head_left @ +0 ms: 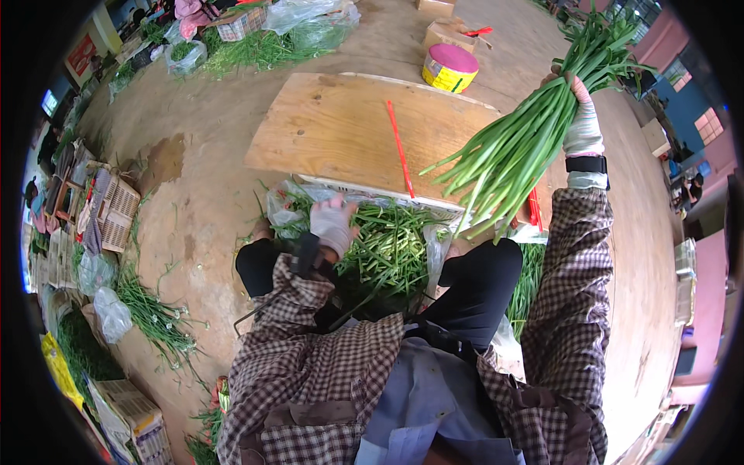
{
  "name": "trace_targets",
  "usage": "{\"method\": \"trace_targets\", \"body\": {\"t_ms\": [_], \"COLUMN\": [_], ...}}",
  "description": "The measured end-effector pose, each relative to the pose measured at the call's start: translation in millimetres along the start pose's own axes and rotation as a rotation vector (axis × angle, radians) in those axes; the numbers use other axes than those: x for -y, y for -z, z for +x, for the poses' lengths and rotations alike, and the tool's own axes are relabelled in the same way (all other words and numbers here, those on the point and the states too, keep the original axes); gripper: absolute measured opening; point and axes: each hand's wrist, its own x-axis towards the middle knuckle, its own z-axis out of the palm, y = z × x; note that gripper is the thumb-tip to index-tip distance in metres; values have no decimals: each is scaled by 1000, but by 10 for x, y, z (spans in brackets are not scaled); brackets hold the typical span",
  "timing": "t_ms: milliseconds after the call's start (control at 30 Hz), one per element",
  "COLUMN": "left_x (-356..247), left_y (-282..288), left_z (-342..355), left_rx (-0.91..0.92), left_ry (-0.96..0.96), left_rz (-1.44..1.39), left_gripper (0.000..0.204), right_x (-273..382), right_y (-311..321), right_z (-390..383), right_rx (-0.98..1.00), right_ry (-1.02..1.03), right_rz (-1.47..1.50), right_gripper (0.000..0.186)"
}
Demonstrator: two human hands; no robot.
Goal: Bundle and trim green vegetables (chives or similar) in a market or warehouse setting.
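My right hand (574, 87) is raised at the right and closed round a bunch of long flat green leaves that look like garlic chives (515, 147). The leaf ends on one side hang down to the left, over the board's right end. Low at the board's near edge, my left hand (333, 222), wrapped in white, is open beside a heap of cut green stems (391, 246). Its fingers are partly spread and nothing shows in them. The heap lies in clear plastic (435, 260) between my knees. Whether my left fingertips touch the stems, I cannot tell.
Before me is a wooden board (333, 128) with a red strip (400, 147) across it; more red strips (535, 209) hang at its right end. Beyond stand a round pink-topped stool (451, 63) and a cardboard box (453, 32). Loose greens (159, 314) and a basket (116, 209) are left.
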Motion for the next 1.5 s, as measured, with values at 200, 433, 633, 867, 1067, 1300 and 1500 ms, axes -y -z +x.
{"method": "trace_targets", "body": {"t_ms": [200, 433, 633, 867, 1067, 1300, 1500], "left_x": [-608, -1452, -1561, -1741, -1637, -1557, -1519], "left_y": [837, 487, -414, -771, -887, -851, -877], "left_z": [797, 1056, 1227, 1109, 1131, 1178, 1275], "left_rx": [208, 435, 863, 857, 761, 764, 788], "left_ry": [-298, -272, 361, 868, 640, 752, 730], "left_rz": [-1571, -1947, -2277, -2724, -2525, -2309, -2033], "left_gripper": [105, 99, 37, 44, 52, 46, 44], "right_x": [-192, -895, -1791, -1965, -1767, -2568, -2896], "right_y": [-226, 5, 1111, 1440, 1138, 900, 620], "right_z": [-61, 335, 670, 12, -1242, -1973, -1630], "right_rx": [-26, -387, -493, -241, -662, -802, -593], "right_ry": [-167, -399, -500, -504, -295, -629, -413], "right_rz": [47, -188, -415, -666, -833, -787, -1330], "right_gripper": [34, 19, 64, 80, 52, 39, 36]}}
